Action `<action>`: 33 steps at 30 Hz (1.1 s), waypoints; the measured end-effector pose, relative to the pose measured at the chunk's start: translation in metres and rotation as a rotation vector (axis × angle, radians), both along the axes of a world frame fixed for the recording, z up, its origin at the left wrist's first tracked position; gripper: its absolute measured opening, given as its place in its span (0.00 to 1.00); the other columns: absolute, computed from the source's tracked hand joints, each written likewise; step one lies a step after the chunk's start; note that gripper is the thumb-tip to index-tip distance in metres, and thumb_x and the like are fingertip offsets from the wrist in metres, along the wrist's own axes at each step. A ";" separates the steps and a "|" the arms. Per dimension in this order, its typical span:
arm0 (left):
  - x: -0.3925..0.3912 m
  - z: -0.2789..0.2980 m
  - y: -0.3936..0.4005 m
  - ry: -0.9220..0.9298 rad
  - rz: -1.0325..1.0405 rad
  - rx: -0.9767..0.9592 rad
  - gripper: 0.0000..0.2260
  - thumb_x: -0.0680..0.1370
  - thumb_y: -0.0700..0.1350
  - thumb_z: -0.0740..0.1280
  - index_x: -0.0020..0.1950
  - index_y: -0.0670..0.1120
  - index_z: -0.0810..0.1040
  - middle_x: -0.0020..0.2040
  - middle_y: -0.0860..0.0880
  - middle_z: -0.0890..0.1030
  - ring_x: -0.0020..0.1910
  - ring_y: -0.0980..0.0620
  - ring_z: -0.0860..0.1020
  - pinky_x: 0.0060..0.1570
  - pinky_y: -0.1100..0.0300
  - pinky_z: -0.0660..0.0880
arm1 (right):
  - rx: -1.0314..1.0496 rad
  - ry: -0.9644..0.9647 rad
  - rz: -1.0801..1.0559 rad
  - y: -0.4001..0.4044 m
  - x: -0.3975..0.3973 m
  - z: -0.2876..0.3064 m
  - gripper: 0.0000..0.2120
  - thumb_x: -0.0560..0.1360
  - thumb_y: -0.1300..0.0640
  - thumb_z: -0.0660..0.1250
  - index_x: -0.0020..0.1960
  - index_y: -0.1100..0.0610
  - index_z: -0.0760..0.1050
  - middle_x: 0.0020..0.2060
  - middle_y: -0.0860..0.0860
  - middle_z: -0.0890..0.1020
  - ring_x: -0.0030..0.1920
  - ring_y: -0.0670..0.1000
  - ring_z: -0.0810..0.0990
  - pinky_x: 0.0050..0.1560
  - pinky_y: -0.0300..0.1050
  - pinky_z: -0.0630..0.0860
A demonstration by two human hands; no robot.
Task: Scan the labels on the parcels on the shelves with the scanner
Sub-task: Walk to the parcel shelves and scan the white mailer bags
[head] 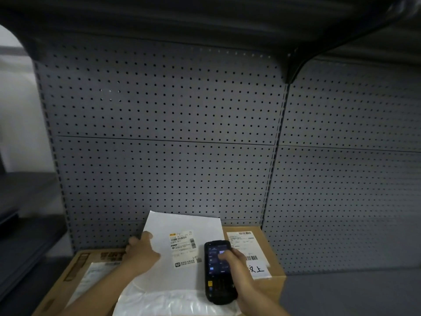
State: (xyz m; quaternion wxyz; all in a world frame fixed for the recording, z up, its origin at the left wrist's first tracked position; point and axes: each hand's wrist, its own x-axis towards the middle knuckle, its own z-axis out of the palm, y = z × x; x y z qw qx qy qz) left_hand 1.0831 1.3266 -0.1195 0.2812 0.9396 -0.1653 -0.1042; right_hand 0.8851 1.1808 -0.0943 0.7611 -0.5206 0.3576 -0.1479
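A white flat mailer parcel (pixel 186 226) leans tilted up on the shelf, its shipping label (pixel 183 246) facing me. My left hand (pixel 142 253) grips the mailer's left edge. My right hand (pixel 238 267) holds a black handheld scanner (pixel 217 270) just right of the label, thumb on its lit screen. Behind the scanner sits a brown cardboard box (pixel 271 245) with a white label (pixel 243 244) on top. Another cardboard box (pixel 75 272) with a label lies at the left, under my left arm.
A grey perforated back panel (pixel 164 133) rises behind the parcels. A dark upper shelf (pixel 205 17) hangs overhead. The grey shelf surface (pixel 350 293) extends to the right. A wrinkled white plastic bag (pixel 164 302) lies at the front.
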 end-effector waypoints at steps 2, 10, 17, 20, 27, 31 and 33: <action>0.002 0.001 0.003 0.016 0.003 -0.170 0.19 0.75 0.39 0.66 0.63 0.49 0.66 0.60 0.43 0.61 0.52 0.44 0.72 0.48 0.61 0.73 | 0.018 0.003 0.011 -0.001 -0.001 0.001 0.27 0.75 0.62 0.67 0.71 0.55 0.63 0.48 0.59 0.79 0.46 0.58 0.80 0.46 0.54 0.78; 0.002 0.004 0.017 -0.022 -0.111 -0.516 0.21 0.69 0.28 0.67 0.43 0.56 0.79 0.57 0.41 0.73 0.49 0.46 0.78 0.33 0.64 0.75 | -0.001 -0.035 0.090 -0.003 -0.013 0.005 0.29 0.72 0.65 0.69 0.70 0.49 0.66 0.53 0.60 0.81 0.53 0.62 0.81 0.61 0.64 0.76; -0.040 0.039 0.012 -0.006 -0.255 -0.722 0.20 0.74 0.27 0.64 0.45 0.53 0.82 0.57 0.57 0.79 0.61 0.56 0.73 0.59 0.61 0.66 | 0.063 -0.143 0.139 -0.001 -0.024 0.016 0.31 0.71 0.70 0.69 0.68 0.48 0.69 0.53 0.64 0.83 0.47 0.62 0.83 0.40 0.52 0.82; -0.053 0.053 0.012 -0.043 -0.279 -0.779 0.18 0.74 0.27 0.64 0.48 0.51 0.82 0.56 0.60 0.79 0.62 0.57 0.72 0.64 0.59 0.63 | 0.044 -0.191 0.168 0.001 -0.029 0.019 0.31 0.70 0.71 0.69 0.67 0.48 0.71 0.51 0.62 0.84 0.44 0.62 0.83 0.37 0.51 0.82; -0.068 0.068 0.015 -0.126 -0.276 -0.911 0.21 0.74 0.27 0.64 0.46 0.55 0.82 0.56 0.58 0.80 0.60 0.64 0.73 0.64 0.64 0.64 | -0.027 -0.271 0.283 0.008 -0.046 0.035 0.29 0.65 0.71 0.72 0.59 0.45 0.76 0.51 0.59 0.85 0.48 0.61 0.83 0.39 0.51 0.81; -0.070 0.076 0.016 -0.155 -0.250 -0.985 0.18 0.74 0.27 0.64 0.47 0.50 0.81 0.55 0.56 0.80 0.59 0.66 0.73 0.63 0.64 0.64 | -0.048 -0.331 0.357 0.015 -0.053 0.045 0.33 0.60 0.69 0.72 0.61 0.48 0.76 0.50 0.58 0.85 0.46 0.58 0.84 0.40 0.47 0.81; -0.070 0.078 0.017 -0.189 -0.252 -0.987 0.17 0.74 0.27 0.65 0.47 0.50 0.80 0.54 0.56 0.81 0.57 0.69 0.74 0.62 0.67 0.64 | -0.061 -0.349 0.390 0.018 -0.056 0.050 0.33 0.60 0.70 0.72 0.62 0.49 0.76 0.49 0.58 0.84 0.45 0.58 0.83 0.39 0.47 0.81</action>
